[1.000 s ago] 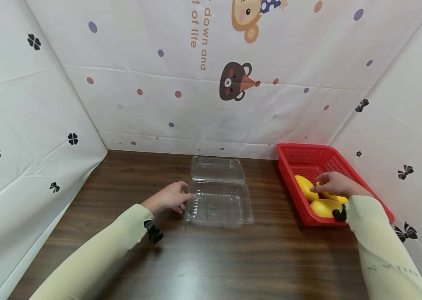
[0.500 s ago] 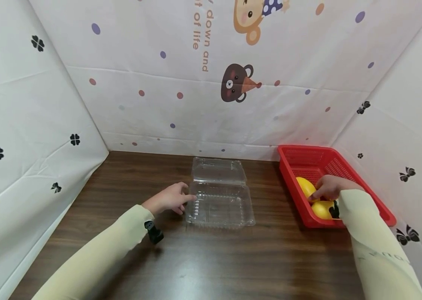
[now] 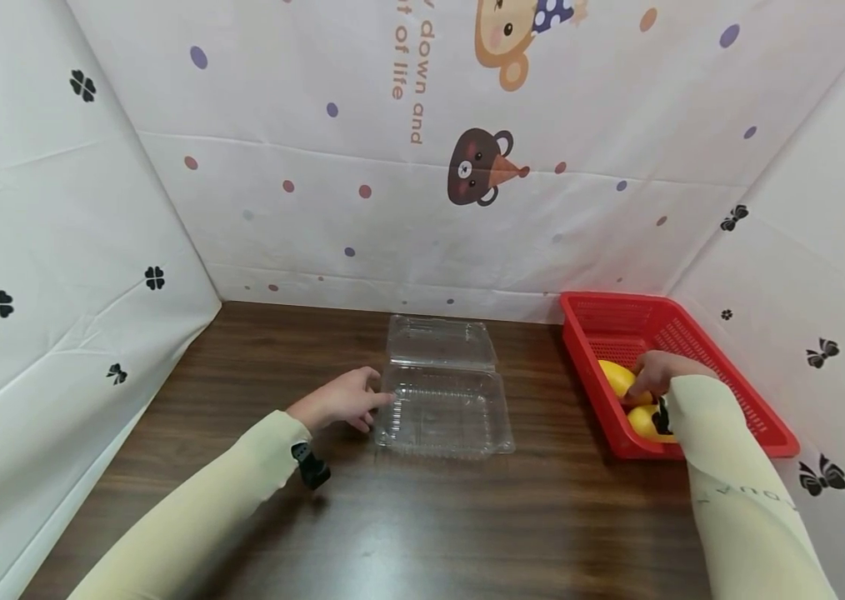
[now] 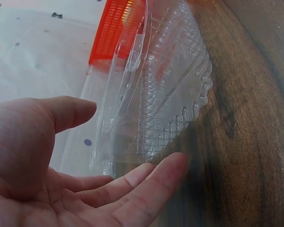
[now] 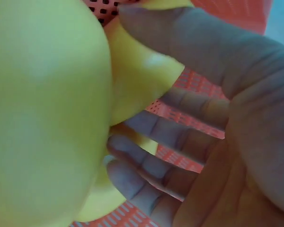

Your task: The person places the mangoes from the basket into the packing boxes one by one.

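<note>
In the head view my left hand (image 3: pixel 343 399) lies at the left edge of an opened clear plastic clamshell box (image 3: pixel 445 417), its fingers relaxed. The left wrist view shows the thumb apart from the fingers, with the fingertips near the box's ribbed side (image 4: pixel 180 118). My right hand (image 3: pixel 664 372) reaches down into a red basket (image 3: pixel 580 358) among smooth yellow oval fruits (image 3: pixel 617 377). Seen from the right wrist, its thumb and curled fingers go round one yellow fruit (image 5: pixel 142 75); a larger-looking yellow fruit (image 5: pixel 42 113) fills the left side. Some fingertips are partly hidden behind fruit.
The box's lid (image 3: pixel 441 343) lies folded back toward the rear wall. Patterned white cloth (image 3: pixel 280 225) encloses the brown wooden table (image 3: pixel 422 525) at the back and both sides. The basket stands at the right, close to the side cloth.
My right hand has gone lower into the basket and slightly left, its fingers now down among the yellow fruits. The left hand stays beside the box. The head view has shifted slightly.
</note>
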`<state>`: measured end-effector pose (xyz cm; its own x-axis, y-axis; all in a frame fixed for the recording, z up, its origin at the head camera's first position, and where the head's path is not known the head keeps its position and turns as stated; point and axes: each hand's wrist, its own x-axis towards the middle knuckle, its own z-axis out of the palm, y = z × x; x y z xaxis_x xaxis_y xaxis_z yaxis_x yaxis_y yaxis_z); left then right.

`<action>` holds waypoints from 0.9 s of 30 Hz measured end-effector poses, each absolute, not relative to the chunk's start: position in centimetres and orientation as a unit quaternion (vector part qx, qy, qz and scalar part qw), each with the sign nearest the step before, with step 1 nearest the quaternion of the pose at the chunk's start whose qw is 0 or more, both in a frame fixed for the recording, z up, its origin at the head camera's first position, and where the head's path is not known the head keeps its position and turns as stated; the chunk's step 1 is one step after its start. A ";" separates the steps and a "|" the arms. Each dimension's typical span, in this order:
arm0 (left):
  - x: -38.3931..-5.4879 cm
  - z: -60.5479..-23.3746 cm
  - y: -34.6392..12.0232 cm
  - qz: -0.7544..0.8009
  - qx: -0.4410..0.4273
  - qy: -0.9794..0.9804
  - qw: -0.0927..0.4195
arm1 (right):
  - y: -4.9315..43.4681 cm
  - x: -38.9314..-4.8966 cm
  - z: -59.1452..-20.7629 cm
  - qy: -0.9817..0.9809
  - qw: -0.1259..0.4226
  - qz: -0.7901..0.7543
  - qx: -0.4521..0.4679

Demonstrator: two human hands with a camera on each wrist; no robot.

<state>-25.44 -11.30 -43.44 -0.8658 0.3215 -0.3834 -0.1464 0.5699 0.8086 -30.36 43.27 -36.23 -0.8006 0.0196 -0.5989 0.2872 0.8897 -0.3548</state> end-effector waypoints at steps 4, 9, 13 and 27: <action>-25.4 -43.7 -11.3 0.467 0.049 0.842 0.265 | 43.8 -30.9 -37.0 0.924 0.308 -0.213 0.075; -25.2 -43.7 -11.5 0.472 0.059 0.838 0.267 | 44.4 -31.0 -37.9 0.927 0.303 -0.211 0.064; -25.2 -43.7 -11.6 0.477 0.059 0.835 0.269 | 44.7 -31.1 -38.3 0.928 0.295 -0.219 0.063; -25.0 -43.5 -11.7 0.481 0.055 0.832 0.270 | 45.0 -31.0 -39.5 0.921 0.292 -0.255 0.039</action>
<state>-25.01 -11.68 -43.52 -0.8482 0.3522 -0.3957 -0.1675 0.5304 0.8311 -30.98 45.01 -39.46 -0.8264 -0.0768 -0.5578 0.2213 0.8666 -0.4472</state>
